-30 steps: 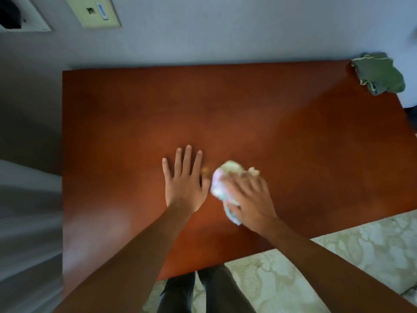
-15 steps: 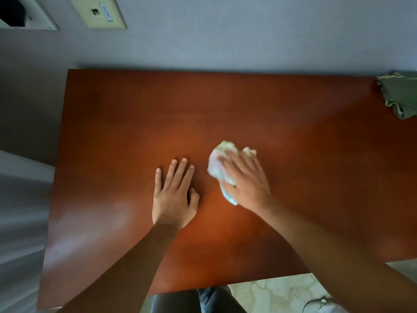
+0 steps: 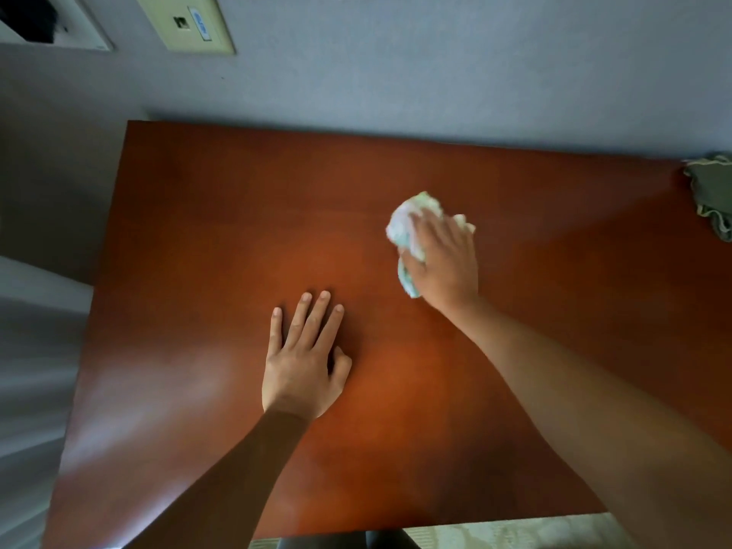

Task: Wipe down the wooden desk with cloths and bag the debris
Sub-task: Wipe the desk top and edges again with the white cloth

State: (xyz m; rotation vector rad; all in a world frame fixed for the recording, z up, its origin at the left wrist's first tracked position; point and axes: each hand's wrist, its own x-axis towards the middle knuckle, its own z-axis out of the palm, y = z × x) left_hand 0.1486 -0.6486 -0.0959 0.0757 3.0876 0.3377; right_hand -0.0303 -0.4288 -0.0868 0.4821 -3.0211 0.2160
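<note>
Since the earlier frames my right hand (image 3: 443, 263) has carried the crumpled cloth (image 3: 408, 231) away from my left hand (image 3: 303, 366), up and to the right across the desk (image 3: 198, 239), and the gap between the two hands has widened. My right hand lies on top of the pale, white-and-green cloth and holds it down against the wood, fingers bent over it; wads of the cloth stick out past my fingertips and below my thumb side. How tightly the fingers close round it I cannot tell, as that hand is blurred. My left hand rests flat on the desk, fingers straight and close together, thumb tucked to the side, holding nothing; it sits nearer the front edge of the desk than the cloth does. A second cloth (image 3: 711, 192), dull green and bunched, lies at the desk's far right corner, partly cut off by the frame edge, well apart from both hands. Behind the desk's far edge stands a grey wall (image 3: 435, 65) with a cream wall plate (image 3: 186, 23) above the desk's left part. Patterned pale flooring (image 3: 515, 534) shows past the desk's front edge.
</note>
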